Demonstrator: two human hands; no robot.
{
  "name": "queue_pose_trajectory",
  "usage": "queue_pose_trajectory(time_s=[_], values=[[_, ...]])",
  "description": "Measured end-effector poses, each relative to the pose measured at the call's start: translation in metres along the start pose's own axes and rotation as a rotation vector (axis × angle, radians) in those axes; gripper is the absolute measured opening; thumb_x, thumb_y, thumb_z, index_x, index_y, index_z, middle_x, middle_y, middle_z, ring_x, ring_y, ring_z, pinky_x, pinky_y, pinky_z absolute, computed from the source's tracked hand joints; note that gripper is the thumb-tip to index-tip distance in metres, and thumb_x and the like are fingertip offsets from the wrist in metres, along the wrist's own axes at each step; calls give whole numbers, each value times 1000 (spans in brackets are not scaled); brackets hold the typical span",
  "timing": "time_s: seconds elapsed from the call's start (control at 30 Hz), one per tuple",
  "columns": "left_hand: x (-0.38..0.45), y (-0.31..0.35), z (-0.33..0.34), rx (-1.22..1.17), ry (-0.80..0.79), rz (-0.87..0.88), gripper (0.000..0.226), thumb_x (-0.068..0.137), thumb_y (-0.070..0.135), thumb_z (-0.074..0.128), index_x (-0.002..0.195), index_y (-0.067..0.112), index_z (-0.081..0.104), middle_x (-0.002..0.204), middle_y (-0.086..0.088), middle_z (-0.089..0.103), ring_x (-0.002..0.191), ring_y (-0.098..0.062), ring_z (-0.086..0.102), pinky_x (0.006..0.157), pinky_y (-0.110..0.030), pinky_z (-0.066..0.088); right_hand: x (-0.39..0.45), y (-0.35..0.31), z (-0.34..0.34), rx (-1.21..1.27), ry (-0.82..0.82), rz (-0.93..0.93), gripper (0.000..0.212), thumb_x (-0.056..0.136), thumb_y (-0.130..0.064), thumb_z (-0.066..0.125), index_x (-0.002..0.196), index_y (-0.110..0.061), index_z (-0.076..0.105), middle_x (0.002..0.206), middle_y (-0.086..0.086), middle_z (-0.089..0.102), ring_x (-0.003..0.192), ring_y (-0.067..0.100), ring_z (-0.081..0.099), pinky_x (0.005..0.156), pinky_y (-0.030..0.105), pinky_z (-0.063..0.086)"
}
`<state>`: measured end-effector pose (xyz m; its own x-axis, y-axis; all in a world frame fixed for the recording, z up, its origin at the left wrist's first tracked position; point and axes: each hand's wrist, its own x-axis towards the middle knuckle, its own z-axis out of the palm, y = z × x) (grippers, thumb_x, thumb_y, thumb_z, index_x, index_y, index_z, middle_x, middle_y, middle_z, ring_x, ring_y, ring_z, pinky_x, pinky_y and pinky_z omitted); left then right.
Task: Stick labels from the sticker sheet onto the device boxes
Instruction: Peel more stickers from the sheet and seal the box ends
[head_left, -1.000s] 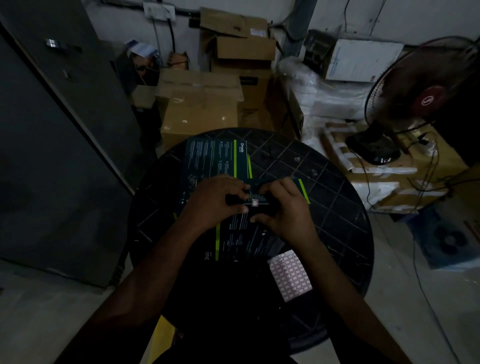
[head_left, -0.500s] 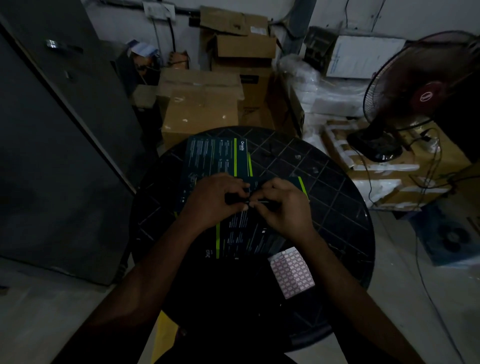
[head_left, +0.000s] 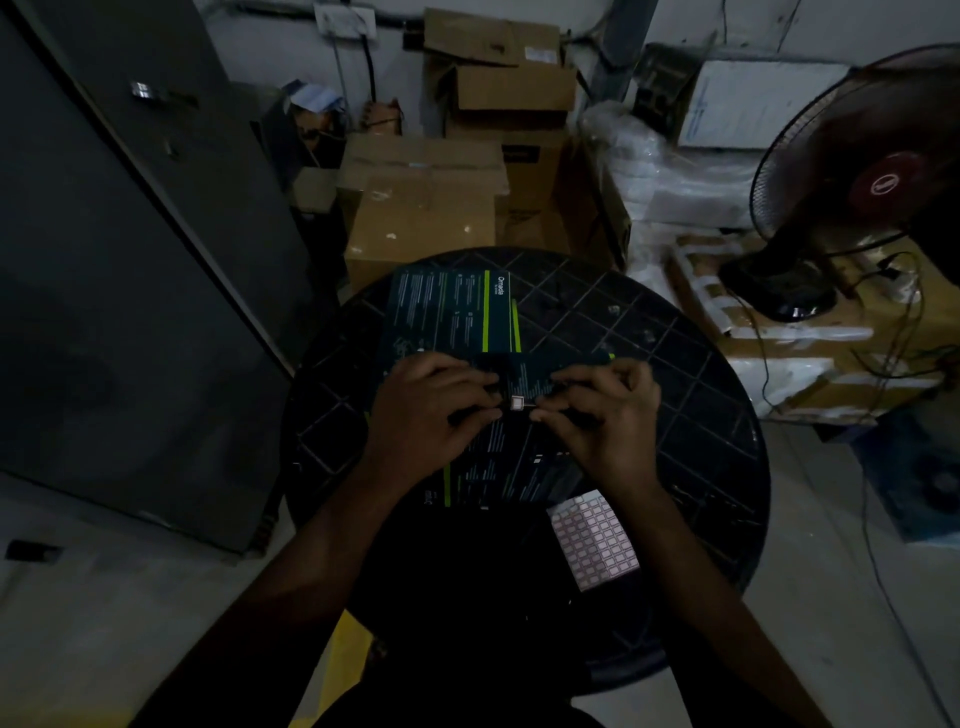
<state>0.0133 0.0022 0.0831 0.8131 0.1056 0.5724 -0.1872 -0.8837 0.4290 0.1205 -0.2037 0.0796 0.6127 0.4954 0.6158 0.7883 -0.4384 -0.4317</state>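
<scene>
over the middle of the round black counter (head_left: 691, 364), both forearms reached forward with the left hand (head_left: 426, 415) and the right hand (head_left: 605, 415) knuckles-up on a dark device box (head_left: 519, 457). their fingers were curled and pinching the box's upper edge on either side of a small white label (head_left: 518, 402) stuck there. the sticker sheet (head_left: 595, 540) lay on the counter just beside the right wrist, and a second device box (head_left: 449, 312) lay beyond the hands.

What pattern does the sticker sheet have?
A grid of small pale rectangles on the sticker sheet, seen in the head view.
</scene>
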Motion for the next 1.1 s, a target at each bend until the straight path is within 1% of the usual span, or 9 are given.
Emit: queue_pose_trajectory(time_s=[0.13, 0.33, 0.5, 0.63, 0.7, 0.8, 0.87, 0.93, 1.1], values=[[-20, -8, 2, -140, 107, -177, 16, 79, 38, 80, 95, 33, 78, 115, 18, 70, 126, -16, 49, 100, -48, 41, -8, 6, -5, 156, -11, 143, 19, 69, -40, 86, 80, -27, 79, 122, -5, 65, 121, 29, 48, 101, 27, 36], [-33, -11, -1, -299, 183, -347, 17, 78, 33, 76, 95, 28, 77, 136, 4, 59, 132, -22, 44, 109, -28, 35, -25, 31, -25, 422, 25, 332, 25, 74, -17, 85, 96, -26, 78, 141, 6, 55, 129, 14, 56, 100, 25, 52], [-43, -25, -8, -622, 177, -510, 16, 76, 14, 76, 86, 26, 76, 121, 22, 67, 126, -7, 56, 103, -21, 45, -24, 43, -31, 621, 0, 361, 26, 66, -8, 87, 88, -19, 78, 97, -13, 77, 121, 18, 65, 91, 26, 57], [-47, -36, -9, -995, 226, -685, 19, 61, 22, 88, 78, 22, 80, 120, 17, 69, 126, -8, 57, 96, -22, 49, -21, 56, -34, 773, -88, 443, 22, 71, -1, 82, 92, -3, 78, 104, 3, 78, 125, 22, 62, 101, 41, 55], [-48, -40, -8, -1145, 209, -752, 41, 54, 35, 94, 90, 20, 80, 127, 13, 66, 130, -7, 52, 101, -22, 47, -17, 60, -36, 829, -153, 465, 23, 76, -2, 77, 99, -2, 75, 110, 0, 76, 129, 19, 59, 104, 40, 53], [-45, -34, -6, -1305, 221, -780, 61, 76, 16, 80, 133, 20, 61, 141, 5, 58, 136, -13, 47, 106, -25, 45, -18, 56, -39, 884, -184, 522, 24, 90, 0, 65, 112, -6, 72, 125, -8, 70, 132, 16, 56, 96, 29, 55], [-40, -30, -6, -1369, 165, -870, 62, 89, 6, 59, 146, 26, 45, 143, 3, 56, 134, -18, 50, 106, -34, 46, -22, 51, -37, 877, -177, 598, 33, 101, -10, 54, 132, -16, 63, 141, -7, 61, 125, 15, 61, 82, 29, 57], [-34, -28, -10, -1323, -1, -1046, 59, 87, 21, 56, 142, 39, 46, 140, 3, 57, 133, -27, 49, 109, -49, 38, -25, 49, -33, 865, -258, 704, 42, 106, -34, 44, 148, -37, 44, 151, -10, 50, 130, 16, 56, 91, 36, 55], [-16, -24, -15, -1200, -170, -1366, 54, 78, 42, 48, 130, 32, 59, 133, -14, 57, 117, -42, 51, 86, -63, 44, -17, 43, -30, 1021, -526, 990, 49, 93, -75, 36, 141, -65, 35, 148, -11, 48, 130, 24, 54, 96, 57, 53]])
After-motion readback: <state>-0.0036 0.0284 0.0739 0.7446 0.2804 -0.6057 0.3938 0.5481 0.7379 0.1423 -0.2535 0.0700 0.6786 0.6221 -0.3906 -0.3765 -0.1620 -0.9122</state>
